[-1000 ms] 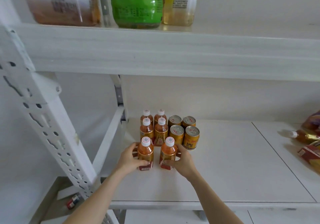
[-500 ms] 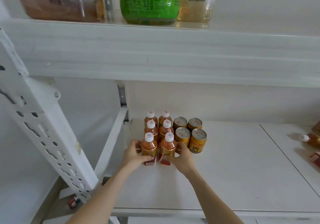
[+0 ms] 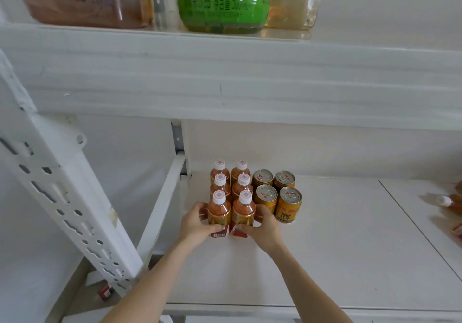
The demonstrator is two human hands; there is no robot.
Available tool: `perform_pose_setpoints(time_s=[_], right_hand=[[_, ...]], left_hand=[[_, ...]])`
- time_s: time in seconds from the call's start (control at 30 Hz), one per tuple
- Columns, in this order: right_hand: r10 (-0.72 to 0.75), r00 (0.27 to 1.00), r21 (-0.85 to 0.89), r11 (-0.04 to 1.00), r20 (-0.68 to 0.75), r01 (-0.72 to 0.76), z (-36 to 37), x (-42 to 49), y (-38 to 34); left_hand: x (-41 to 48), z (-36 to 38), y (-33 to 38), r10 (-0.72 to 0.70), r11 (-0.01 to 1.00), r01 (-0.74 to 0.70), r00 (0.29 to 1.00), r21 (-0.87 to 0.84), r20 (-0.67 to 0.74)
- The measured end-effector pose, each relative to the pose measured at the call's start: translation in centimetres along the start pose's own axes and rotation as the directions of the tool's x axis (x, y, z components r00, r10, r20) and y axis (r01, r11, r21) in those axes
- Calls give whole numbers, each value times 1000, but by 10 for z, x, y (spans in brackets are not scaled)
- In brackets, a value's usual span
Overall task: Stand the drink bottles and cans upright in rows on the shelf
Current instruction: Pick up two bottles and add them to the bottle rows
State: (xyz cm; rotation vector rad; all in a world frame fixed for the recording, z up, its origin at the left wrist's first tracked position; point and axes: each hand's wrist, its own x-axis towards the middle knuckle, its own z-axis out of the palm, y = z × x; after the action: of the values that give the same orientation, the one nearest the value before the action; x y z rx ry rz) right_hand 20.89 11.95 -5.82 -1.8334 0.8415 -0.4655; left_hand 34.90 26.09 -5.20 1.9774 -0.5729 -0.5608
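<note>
Bottles stood at the front of the shelf point(image 3: 325, 260), two of them, and each hand held one. The left hand point(image 3: 193, 222) wrapped the left front bottle point(image 3: 219, 210); the right hand point(image 3: 262, 225) wrapped the right front bottle point(image 3: 243, 210). Behind them stood four more bottles point(image 3: 231, 180) in two rows, with four cans point(image 3: 276, 192) beside them. Far right, another bottle point(image 3: 450, 202) lay on its side, so the job looked partly done.
</note>
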Motion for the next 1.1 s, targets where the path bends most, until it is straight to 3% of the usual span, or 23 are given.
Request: perform_pose_setpoints(time_s=[0.23, 0.37, 0.53, 0.67, 0.87, 1.1], right_hand=[[-91, 996, -29, 995, -2, 91, -12, -11, 2], [-193, 981, -155, 970, -29, 186, -28, -25, 5], [-267, 963, -547, 812, -41, 202, -50, -40, 20], [-251, 968, -731, 664, -24, 154, -72, -54, 37], [-226, 974, -835, 538, -7, 119, -119, -75, 61], [-213, 977, -870, 475, 29, 129, -191, -99, 85]], left_hand=[[-11, 4, 4, 54, 993, -50, 998, 111, -29], [-26, 8, -2, 194, 960, -171, 977, 221, -85], [-51, 17, -10, 385, 826, -273, 912, 494, -140], [-74, 33, -14, 447, 703, -274, 888, 656, -109], [-104, 76, -6, 496, 618, -310, 867, 723, -53], [-134, 143, 23, 472, 612, -324, 881, 722, -4]])
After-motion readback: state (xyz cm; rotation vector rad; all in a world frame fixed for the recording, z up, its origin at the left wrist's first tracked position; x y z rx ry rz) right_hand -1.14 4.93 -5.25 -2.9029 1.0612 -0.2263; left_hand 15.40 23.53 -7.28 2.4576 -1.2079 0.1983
